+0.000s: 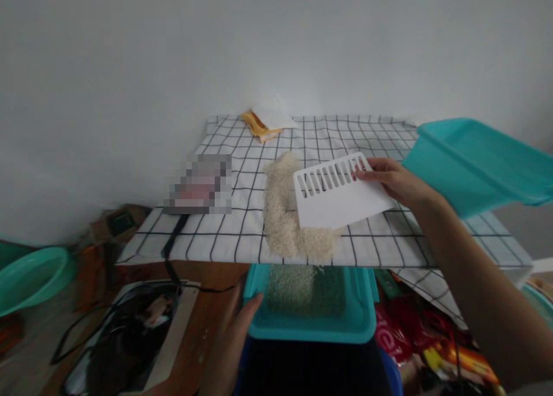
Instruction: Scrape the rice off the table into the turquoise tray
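My right hand (pixel 384 180) grips the upper right corner of a white slotted plastic board (pixel 341 203), whose row of slots runs along its upper edge. The board is tilted, its lower edge at a pile of rice-like white grains (pixel 280 212) on the checked tablecloth (pixel 233 223). Below the table's front edge, my left hand (pixel 237 321) holds the left rim of a teal tray (pixel 311 330), thumb over the rim and fingers mostly hidden behind the side. More of the grains lie inside the tray, mainly toward its left.
A larger teal bin (pixel 475 160) rests on the table's right, beyond my right forearm. A yellow and white packet (pixel 263 125) lies at the back, and a pixelated object (pixel 199 189) stands at left. Below are a green basin (pixel 34 281), a black bag (pixel 133 338) and red packages (pixel 397 332).
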Tool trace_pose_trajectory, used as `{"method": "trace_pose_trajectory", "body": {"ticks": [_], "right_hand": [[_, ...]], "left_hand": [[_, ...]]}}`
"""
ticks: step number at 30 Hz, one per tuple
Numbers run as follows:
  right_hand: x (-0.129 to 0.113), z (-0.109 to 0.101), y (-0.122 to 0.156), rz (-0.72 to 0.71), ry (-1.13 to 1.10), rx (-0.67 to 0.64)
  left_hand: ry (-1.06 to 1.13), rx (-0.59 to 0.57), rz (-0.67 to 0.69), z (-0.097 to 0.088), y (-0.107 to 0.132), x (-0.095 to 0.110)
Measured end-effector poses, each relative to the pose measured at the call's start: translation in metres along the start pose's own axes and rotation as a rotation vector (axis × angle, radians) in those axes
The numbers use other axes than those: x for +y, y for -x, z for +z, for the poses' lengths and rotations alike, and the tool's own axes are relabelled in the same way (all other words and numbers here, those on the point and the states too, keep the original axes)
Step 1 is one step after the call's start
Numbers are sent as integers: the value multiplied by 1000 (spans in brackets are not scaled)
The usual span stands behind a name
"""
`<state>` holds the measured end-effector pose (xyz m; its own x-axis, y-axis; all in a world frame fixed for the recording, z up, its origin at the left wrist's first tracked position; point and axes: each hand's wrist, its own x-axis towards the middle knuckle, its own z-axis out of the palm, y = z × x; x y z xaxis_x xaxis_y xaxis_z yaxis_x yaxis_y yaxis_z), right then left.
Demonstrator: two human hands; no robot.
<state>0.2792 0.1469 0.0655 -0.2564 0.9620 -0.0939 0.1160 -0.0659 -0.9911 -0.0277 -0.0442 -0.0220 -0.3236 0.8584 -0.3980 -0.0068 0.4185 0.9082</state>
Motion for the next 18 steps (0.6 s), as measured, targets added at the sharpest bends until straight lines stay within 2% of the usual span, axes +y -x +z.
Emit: {"method": "trace_pose_trajectory", "body": {"ticks": [6,13,16,18], "right_hand": [[-3,5,5,-30,-17,-83],[-8,10,10,-60,17,-141],[-9,11,10,-71,13,-94],[-8,8,9,-76,0,7]], "left_hand": [[-10,14,-48,0,-6,-6],[-4,4,-28,0,-10,-7],[-9,-2,-29,-1,-10,-6],[-7,-13,-31,-1,-10,-5]]}}
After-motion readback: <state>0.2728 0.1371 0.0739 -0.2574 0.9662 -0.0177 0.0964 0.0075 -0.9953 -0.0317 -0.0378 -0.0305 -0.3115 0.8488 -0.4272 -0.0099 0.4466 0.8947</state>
